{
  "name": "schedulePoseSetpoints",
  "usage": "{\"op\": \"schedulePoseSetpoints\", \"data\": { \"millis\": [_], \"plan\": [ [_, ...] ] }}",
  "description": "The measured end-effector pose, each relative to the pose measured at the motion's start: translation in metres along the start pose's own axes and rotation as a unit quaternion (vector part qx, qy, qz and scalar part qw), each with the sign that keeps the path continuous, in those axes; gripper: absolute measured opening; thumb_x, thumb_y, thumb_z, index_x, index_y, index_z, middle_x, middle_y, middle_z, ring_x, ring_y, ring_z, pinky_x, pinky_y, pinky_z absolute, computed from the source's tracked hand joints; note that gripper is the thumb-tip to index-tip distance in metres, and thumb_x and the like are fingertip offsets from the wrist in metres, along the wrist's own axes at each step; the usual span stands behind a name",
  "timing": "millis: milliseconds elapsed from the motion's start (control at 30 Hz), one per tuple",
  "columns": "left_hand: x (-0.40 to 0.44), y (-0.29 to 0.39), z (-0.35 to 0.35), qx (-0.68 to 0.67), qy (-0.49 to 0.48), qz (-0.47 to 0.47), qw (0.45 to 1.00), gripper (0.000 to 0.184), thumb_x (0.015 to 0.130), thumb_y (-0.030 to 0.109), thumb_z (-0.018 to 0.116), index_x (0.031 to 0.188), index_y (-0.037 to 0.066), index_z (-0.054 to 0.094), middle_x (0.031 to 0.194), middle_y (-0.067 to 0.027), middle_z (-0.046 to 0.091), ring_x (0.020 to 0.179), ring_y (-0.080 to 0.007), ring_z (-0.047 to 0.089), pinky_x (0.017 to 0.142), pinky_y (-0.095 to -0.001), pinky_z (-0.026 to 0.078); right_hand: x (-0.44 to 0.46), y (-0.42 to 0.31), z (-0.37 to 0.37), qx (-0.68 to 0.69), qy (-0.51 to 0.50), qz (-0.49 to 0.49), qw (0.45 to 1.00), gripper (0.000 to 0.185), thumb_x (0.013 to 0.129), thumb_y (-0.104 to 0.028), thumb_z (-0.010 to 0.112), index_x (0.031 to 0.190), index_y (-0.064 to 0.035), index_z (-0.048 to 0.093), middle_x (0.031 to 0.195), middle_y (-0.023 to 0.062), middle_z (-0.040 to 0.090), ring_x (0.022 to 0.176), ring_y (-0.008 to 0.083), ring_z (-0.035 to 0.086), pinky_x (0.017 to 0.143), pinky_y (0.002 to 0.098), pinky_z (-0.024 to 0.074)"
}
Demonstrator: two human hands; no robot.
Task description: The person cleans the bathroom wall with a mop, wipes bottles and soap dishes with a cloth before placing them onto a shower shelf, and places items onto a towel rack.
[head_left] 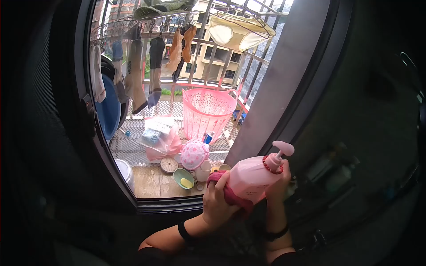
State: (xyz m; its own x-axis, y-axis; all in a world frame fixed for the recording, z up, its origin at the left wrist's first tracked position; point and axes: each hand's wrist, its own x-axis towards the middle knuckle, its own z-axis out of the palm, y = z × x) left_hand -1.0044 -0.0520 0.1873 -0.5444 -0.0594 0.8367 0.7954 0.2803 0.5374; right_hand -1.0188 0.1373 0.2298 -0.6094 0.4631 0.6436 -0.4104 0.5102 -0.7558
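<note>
A pink pump bottle [254,176] is held up tilted in front of the window, its pump head leaning to the upper right. Around its neck sits a ring of red beads [268,165]. My left hand [217,201] is closed on a dark red cloth [234,197], pressing it against the bottle's lower left side. My right hand [279,184] grips the bottle from the right, near its shoulder; most of those fingers are hidden behind it.
Beyond the window frame [171,205], the ledge holds a pink basket [208,111], a plastic bag [162,137], a green bowl [181,177] and a pink patterned bundle [194,154]. Socks [155,66] and yellowish underwear [239,33] hang above. A blue basin [108,106] stands left.
</note>
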Motion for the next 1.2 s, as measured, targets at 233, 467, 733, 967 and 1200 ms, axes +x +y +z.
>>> {"op": "schedulePoseSetpoints", "data": {
  "millis": [233,467,733,967,1200],
  "plan": [
    [0.046,-0.035,0.008,0.019,-0.032,-0.103,0.994,0.085,0.072,0.023,0.074,0.144,0.006,0.032,0.126,-0.0277,0.049,0.114,-0.0476,0.049,0.096,-0.0525,0.039,-0.04,-0.03,0.02,0.31,-0.24,0.222,0.893,0.048,0.08,-0.015,0.074,0.117,-0.0009,0.048,0.095,0.0059,0.059,0.087,0.0133,0.062,0.077,0.0299,0.0529],
    [-0.009,-0.004,0.035,-0.17,-0.053,-0.098,0.979,0.091,0.086,0.034,0.064,0.149,-0.007,0.013,0.137,-0.0329,0.04,0.126,-0.0442,0.044,0.108,-0.0439,0.033,-0.043,-0.051,0.049,0.375,-0.202,0.21,0.88,0.05,0.091,-0.018,0.05,0.134,0.0019,0.034,0.121,0.0174,0.05,0.109,0.0223,0.055,0.091,0.0326,0.0471],
    [0.041,-0.038,0.017,-0.406,-0.045,-0.381,0.83,0.025,0.091,0.013,0.065,0.108,0.001,0.052,0.094,-0.0082,0.063,0.08,-0.0147,0.063,0.069,-0.0276,0.053,-0.061,-0.03,0.046,0.176,-0.28,0.013,0.944,0.055,0.097,-0.037,0.05,0.135,0.0017,0.045,0.136,0.0149,0.044,0.106,0.0246,0.058,0.094,0.0349,0.0445],
    [0.045,-0.038,0.017,-0.507,-0.043,-0.35,0.786,0.023,0.096,0.018,0.059,0.112,0.003,0.051,0.095,-0.0083,0.061,0.076,-0.0158,0.061,0.068,-0.0281,0.053,-0.106,-0.041,0.006,0.199,-0.29,-0.02,0.936,0.069,0.088,-0.032,0.068,0.144,-0.0026,0.04,0.14,0.0182,0.041,0.127,0.0265,0.042,0.106,0.0392,0.0338],
    [0.08,-0.011,-0.013,-0.477,-0.003,-0.358,0.803,0.026,0.099,0.026,0.054,0.11,0.003,0.052,0.094,-0.0081,0.059,0.079,-0.0172,0.059,0.07,-0.0302,0.05,-0.086,-0.007,-0.014,0.033,-0.143,0.011,0.989,0.034,0.084,0.005,0.057,0.117,-0.0056,0.054,0.08,0.0058,0.058,0.059,0.0091,0.055,0.058,0.0247,0.047]
  ]
}}
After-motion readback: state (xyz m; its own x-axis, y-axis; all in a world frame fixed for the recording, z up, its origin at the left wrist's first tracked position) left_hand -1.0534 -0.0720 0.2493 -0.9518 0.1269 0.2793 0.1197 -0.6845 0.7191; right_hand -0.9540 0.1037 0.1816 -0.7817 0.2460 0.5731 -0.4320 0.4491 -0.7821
